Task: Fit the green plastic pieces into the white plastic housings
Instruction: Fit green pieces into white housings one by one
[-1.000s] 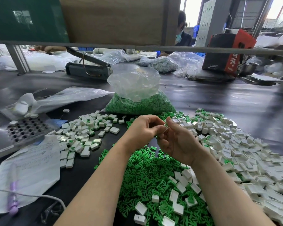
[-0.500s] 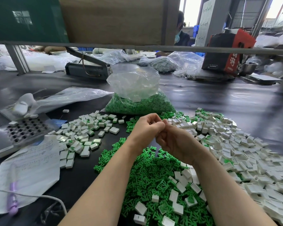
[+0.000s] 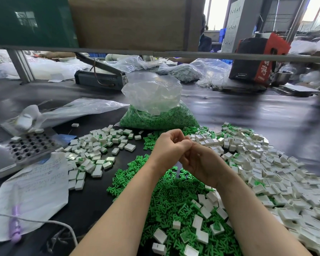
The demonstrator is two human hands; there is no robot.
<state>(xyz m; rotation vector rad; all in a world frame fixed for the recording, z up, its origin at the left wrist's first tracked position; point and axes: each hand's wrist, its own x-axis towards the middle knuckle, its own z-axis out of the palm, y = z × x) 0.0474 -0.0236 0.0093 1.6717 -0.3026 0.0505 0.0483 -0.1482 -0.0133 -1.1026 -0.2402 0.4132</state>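
Note:
My left hand and my right hand meet above the black table, fingers curled and knuckles pressed together. The small white housing they pinch is hidden between the fingers. Below my wrists lies a heap of loose green plastic pieces with a few white housings mixed in. A big pile of white housings spreads to the right. To the left is a smaller group of housings with green inserts.
An open plastic bag of green pieces stands just behind my hands. At the left are a metal fixture with holes, a written sheet of paper, a purple pen and a white cable. A horizontal frame bar crosses overhead.
The fingers of both hands have curled tighter and pressed together, so the white piece seen between the fingertips a second ago is now covered. The hands stay in the same place.

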